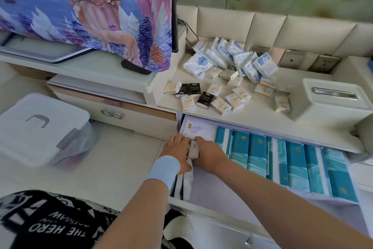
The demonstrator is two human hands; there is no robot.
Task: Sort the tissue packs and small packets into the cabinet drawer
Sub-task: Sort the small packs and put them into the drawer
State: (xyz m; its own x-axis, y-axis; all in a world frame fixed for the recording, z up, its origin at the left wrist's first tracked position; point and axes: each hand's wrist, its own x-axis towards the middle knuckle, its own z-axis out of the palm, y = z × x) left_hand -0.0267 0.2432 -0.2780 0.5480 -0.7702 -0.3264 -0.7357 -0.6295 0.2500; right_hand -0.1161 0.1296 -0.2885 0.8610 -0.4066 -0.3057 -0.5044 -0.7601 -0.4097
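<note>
The cabinet drawer (pixel 222 211) stands pulled open below the cabinet top. A row of teal tissue packs (pixel 296 166) fills its right part, and a pale tissue pack (pixel 198 129) lies at its back left. My left hand (pixel 177 153) and my right hand (pixel 210 152) meet at the drawer's left side, both holding a small white packet (pixel 193 148) between them. White packs (pixel 184 185) stand on edge under my left wrist. On the cabinet top lie several small cream and black "Face" packets (pixel 214 97) and a heap of white-blue tissue packs (pixel 230 57).
A white tissue box (pixel 333 99) sits at the right of the cabinet top, wall sockets (pixel 325 64) behind it. A covered TV (pixel 90 10) stands on the stand to the left. A lidded plastic bin (pixel 40 129) rests on the floor at left.
</note>
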